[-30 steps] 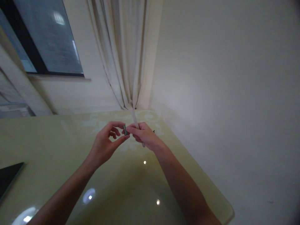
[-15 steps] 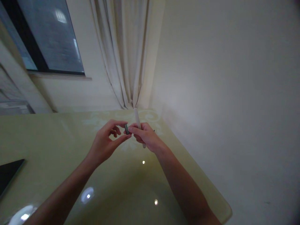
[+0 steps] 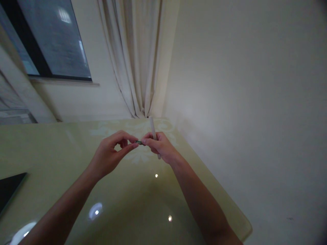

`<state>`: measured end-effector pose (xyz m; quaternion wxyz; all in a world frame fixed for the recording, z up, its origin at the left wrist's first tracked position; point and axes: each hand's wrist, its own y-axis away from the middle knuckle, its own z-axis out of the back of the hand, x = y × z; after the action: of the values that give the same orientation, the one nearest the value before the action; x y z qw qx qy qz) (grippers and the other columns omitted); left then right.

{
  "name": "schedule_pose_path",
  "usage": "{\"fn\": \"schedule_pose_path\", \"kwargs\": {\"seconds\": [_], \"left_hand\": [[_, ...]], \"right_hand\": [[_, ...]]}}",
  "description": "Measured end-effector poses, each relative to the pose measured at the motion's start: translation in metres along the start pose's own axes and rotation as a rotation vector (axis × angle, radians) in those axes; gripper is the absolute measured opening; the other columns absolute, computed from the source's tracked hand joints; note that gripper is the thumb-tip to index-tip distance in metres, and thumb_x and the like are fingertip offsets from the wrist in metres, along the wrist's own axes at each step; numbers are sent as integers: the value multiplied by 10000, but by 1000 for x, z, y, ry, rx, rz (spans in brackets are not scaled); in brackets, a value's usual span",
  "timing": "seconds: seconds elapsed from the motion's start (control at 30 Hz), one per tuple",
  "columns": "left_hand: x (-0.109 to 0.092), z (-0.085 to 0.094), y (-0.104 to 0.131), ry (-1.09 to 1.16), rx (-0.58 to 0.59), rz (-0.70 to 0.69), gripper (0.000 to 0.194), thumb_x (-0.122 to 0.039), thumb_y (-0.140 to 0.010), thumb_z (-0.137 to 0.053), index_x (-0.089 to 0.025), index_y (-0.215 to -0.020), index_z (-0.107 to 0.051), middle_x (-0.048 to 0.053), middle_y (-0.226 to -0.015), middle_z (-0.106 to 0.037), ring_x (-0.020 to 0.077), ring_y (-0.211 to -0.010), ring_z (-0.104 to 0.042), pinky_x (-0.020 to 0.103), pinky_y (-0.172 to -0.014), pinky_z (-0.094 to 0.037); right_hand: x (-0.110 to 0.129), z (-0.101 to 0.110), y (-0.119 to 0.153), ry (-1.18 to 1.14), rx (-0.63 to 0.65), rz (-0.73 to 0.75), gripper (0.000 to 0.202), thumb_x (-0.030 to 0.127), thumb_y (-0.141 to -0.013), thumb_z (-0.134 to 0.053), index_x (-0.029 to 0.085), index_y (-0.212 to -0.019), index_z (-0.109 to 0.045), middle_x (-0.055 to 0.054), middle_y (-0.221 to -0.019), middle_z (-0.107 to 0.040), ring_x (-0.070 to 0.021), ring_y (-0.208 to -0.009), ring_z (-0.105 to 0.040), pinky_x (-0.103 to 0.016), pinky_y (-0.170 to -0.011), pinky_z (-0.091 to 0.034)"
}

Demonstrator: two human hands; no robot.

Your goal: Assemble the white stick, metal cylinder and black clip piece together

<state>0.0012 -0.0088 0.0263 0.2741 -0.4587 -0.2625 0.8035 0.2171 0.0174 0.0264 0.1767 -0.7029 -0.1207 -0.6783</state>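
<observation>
A small dark green piece (image 3: 139, 142), too small to name, lies level between the fingertips of both hands. My left hand (image 3: 111, 152) pinches its left end between thumb and index finger. At the other end, the thumb and fingertips of my right hand (image 3: 160, 145) touch it. My right hand is also closed around a slim white pen-like stick (image 3: 153, 127), which leans up and slightly left. The stick's lower tip pokes out below the palm, and its middle is partly hidden by the fingers. Both hands are above the table.
The pale green glossy table (image 3: 122, 200) has a floral pattern and reflects lights. A dark flat object (image 3: 11, 187) lies at its left edge. A wall (image 3: 242, 102) runs along the right side; a curtain (image 3: 135, 61) and a window (image 3: 58, 41) are behind.
The green piece has turned from nearly upright to lying level between the fingertips. My left thumb and index finger have come closer together. The white stick has shifted slightly right.
</observation>
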Motion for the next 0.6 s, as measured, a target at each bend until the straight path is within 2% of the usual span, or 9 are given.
{"fn": "schedule_pose_path", "kwargs": {"seconds": [0.27, 0.47, 0.6], "left_hand": [[0, -5, 1, -28, -49, -63, 135, -329, -964, -740, -265, -1048, -824, 10, -860, -723, 131, -686, -608, 261, -615, -469], [-1, -6, 3, -87, 21, -116, 423, -458, -873, -840, -273, -1245, -761, 20, -957, -698, 138, -709, -593, 282, -671, -524], [-3, -7, 3, -120, -36, -129, 291, -391, -912, -807, -254, -1164, -759, 13, -931, -691, 128, -685, -572, 266, -642, -509]], "right_hand": [[1, -2, 2, 7, 31, 7, 288, 462, -790, -781, 193, -782, -677, 108, -494, -333, -79, -450, -221, -276, -440, -113], [2, -4, 1, -58, -6, 18, 260, 424, -760, -771, 197, -767, -647, 103, -523, -380, -71, -451, -219, -266, -440, -117], [3, -4, 2, -45, -3, 14, 275, 439, -762, -782, 198, -769, -651, 110, -503, -347, -72, -445, -215, -268, -440, -112]]}}
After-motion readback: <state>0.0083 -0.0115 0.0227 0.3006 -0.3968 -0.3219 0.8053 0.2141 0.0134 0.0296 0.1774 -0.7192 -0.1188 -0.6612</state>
